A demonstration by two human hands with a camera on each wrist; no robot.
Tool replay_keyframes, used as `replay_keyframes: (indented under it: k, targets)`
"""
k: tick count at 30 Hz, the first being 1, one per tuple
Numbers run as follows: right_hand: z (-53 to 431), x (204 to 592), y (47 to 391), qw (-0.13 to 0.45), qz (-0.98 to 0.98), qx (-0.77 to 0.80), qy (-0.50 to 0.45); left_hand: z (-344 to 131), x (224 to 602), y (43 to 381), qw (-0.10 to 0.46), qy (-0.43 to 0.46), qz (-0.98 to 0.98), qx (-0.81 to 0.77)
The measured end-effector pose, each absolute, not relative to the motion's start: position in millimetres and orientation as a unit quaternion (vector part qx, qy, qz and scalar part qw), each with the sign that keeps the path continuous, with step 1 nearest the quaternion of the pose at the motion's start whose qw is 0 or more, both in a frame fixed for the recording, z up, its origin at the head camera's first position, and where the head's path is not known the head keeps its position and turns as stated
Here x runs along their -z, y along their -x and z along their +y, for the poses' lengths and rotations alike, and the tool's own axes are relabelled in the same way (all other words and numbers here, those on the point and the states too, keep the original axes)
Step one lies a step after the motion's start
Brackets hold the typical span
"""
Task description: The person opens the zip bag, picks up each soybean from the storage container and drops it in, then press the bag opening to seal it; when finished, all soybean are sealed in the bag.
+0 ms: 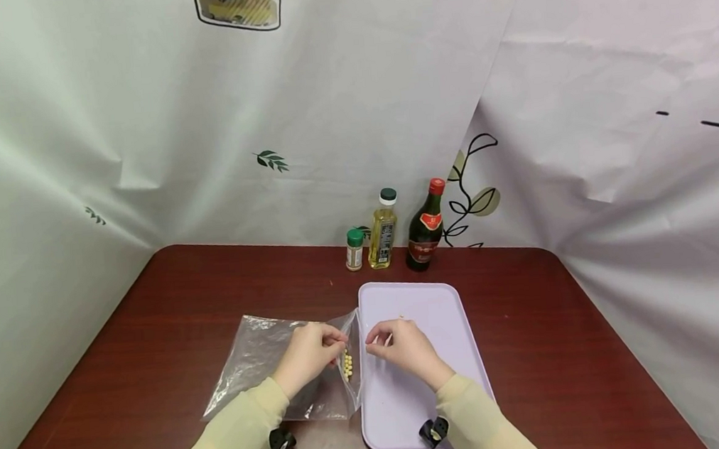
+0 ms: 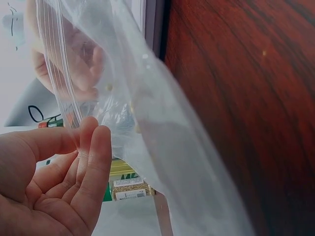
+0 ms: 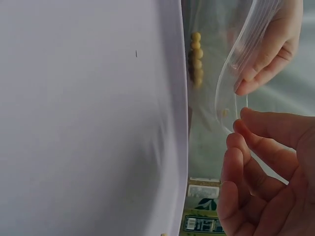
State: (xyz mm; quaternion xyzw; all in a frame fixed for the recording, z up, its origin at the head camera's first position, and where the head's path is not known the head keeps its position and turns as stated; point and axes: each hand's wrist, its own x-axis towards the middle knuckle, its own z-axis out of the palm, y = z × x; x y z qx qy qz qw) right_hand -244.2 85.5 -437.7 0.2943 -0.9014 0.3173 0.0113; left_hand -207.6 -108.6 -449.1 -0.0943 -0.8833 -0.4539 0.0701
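A clear zip-top plastic bag [image 1: 258, 358] lies on the table, its mouth raised on the right side. Several small round yellow pieces, like beans [image 1: 347, 364], sit inside near the mouth. My left hand [image 1: 309, 350] pinches one lip of the bag between thumb and fingertips. Opposite it, my right hand [image 1: 409, 352] hovers above the tray's left side, thumb and index finger pinching the other zip lip [image 3: 241, 105]. In the right wrist view the yellow pieces [image 3: 197, 61] show in a row through the plastic.
A pale purple tray [image 1: 424, 376] lies right of the bag, with a tiny crumb near its far end. Behind stand a green-capped spice jar [image 1: 354, 250], an oil bottle [image 1: 382, 233] and a dark red-capped bottle [image 1: 426, 233]. A patterned cloth hangs behind the table.
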Motion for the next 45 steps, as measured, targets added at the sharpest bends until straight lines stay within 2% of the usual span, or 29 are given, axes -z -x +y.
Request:
replay_keyframes:
  k: [21,45]
  targets:
    - [100,446,257,0.012,-0.923,-0.313,-0.222,-108,451,208,0.073,0.098,-0.884,0.451]
    - [121,462,287,0.008,-0.940,-0.308,-0.145,-106,448,210,0.066,0.083,-0.885,0.453]
